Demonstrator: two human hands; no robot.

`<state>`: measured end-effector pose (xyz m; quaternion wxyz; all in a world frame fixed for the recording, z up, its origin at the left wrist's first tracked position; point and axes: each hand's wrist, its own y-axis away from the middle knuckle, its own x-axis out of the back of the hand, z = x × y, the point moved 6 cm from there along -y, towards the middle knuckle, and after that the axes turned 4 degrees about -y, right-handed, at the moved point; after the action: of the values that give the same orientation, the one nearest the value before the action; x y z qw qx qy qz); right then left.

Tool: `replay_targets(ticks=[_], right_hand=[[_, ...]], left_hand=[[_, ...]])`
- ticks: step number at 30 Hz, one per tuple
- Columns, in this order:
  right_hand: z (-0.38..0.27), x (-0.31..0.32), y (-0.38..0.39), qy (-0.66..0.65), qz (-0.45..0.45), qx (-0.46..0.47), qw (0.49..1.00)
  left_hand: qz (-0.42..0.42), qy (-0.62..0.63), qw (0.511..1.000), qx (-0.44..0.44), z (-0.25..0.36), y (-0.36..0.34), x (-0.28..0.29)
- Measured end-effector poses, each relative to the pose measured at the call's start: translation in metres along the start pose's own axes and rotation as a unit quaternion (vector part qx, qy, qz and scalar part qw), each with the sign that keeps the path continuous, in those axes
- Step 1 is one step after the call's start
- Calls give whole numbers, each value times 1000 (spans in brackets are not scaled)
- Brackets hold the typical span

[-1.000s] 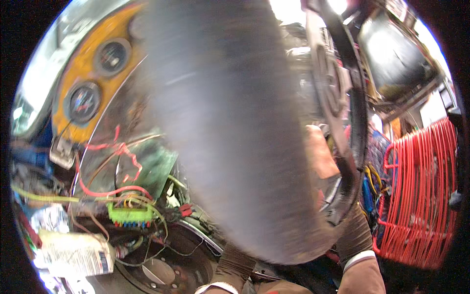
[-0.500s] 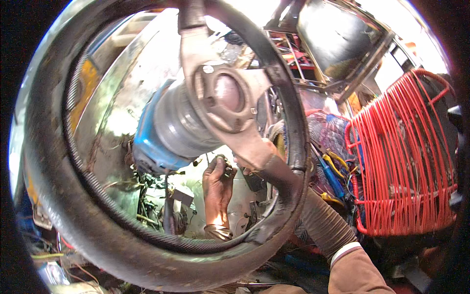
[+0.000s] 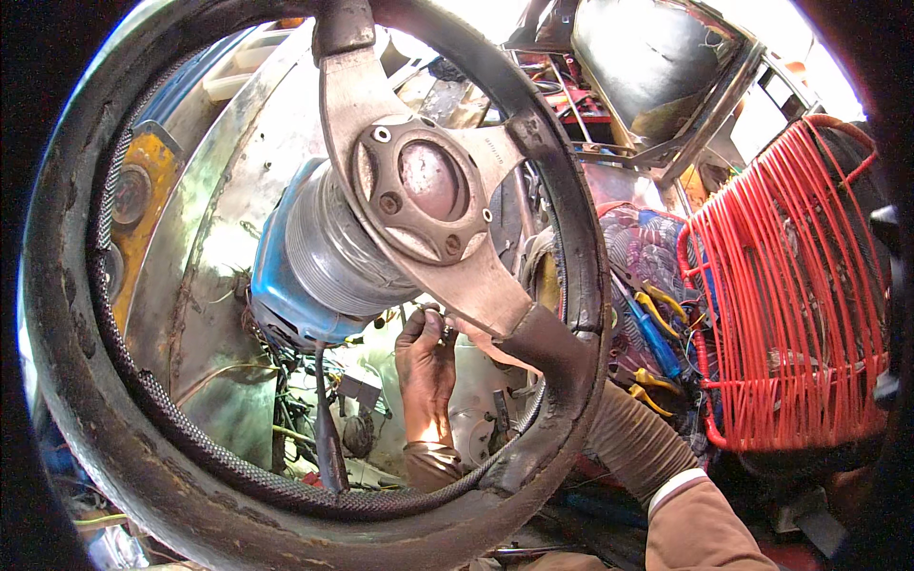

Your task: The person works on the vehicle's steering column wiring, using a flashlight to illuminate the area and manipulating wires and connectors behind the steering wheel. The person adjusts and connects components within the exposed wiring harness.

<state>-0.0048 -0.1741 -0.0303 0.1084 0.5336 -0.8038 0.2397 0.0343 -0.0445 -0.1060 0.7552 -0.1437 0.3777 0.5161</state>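
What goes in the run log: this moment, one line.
left hand: behind steering wheel, grip unclear | right hand: mostly hidden behind lower spoke | nearby: blue column housing, red-corded frame

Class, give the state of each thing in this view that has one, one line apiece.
Left hand: raised behind the wheel, fingers bent; grip closure unclear
Right hand: mostly hidden by a spoke; grip unclear
Steering wheel: mounted, rim scuffed
Black stalk: pointing downward
Blue-handled screwdriver: lying down, unheld
Orange gauge panel: partly hidden by the rim
Red-corded frame: strung with cords
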Motion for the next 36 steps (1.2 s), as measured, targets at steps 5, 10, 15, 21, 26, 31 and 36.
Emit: replay_targets(ticks=[5,10,15,21,26,31,36], right_hand=[[-1,9,6,-116,-36,-151,981],[-23,17,-1,-391,-136,-76,907],[-3,29,-5,-482,-152,-68,860],[5,21,-10,-203,-75,36,976],[19,18,0,-114,-59,-29,991],[33,8,-7,-274,-93,-108,951],[28,9,-41,-337,-159,-177,911]], left_hand=[[5,-12,1000,6,3,5,-3],[3,9,1000,22,0,1,2],[-33,3,999,12,-3,3,8],[-30,-11,999,14,-11,8,10],[38,83,995,40,-26,7,15],[46,84,994,43,-27,4,13],[49,45,998,-9,-15,14,7]])
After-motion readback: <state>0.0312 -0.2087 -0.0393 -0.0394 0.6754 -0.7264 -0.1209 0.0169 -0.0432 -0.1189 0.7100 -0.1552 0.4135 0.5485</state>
